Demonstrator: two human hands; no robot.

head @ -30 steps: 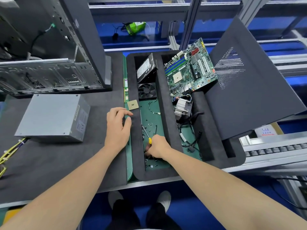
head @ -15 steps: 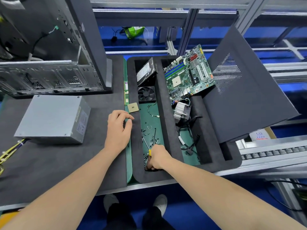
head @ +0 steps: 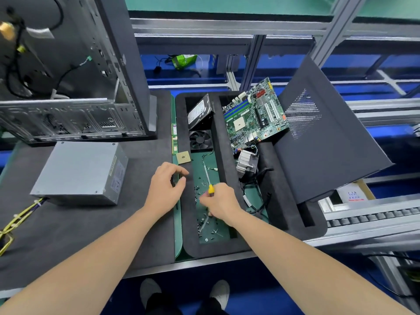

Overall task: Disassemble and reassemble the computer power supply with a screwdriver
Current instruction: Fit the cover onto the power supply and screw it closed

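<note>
Holds the screwdriver (head: 211, 188) in the right grip (head: 220, 203), clenched round the yellow handle, shaft pointing away, low over the loose screws (head: 205, 222) in the middle slot of the foam tray (head: 227, 247). Probably fishing for a screw, hence the tool down among them rather than at the workpiece. Poses the left grip (head: 167, 189) at the tray's left rim, fingers loosely curled, nothing visible inside; likely steadying, or ready to take a picked screw. Has the power supply (head: 79, 171) on the desk (head: 68, 235), far left, well apart from both grips, casing closed, yellow cables (head: 21, 214) trailing from its near corner. Stands just in front of the open case (head: 68, 92), so presumably waiting to be refitted there. Stores motherboard (head: 254, 114), fan (head: 201, 139) and drive (head: 200, 110) in the tray, out of the working space.
</note>
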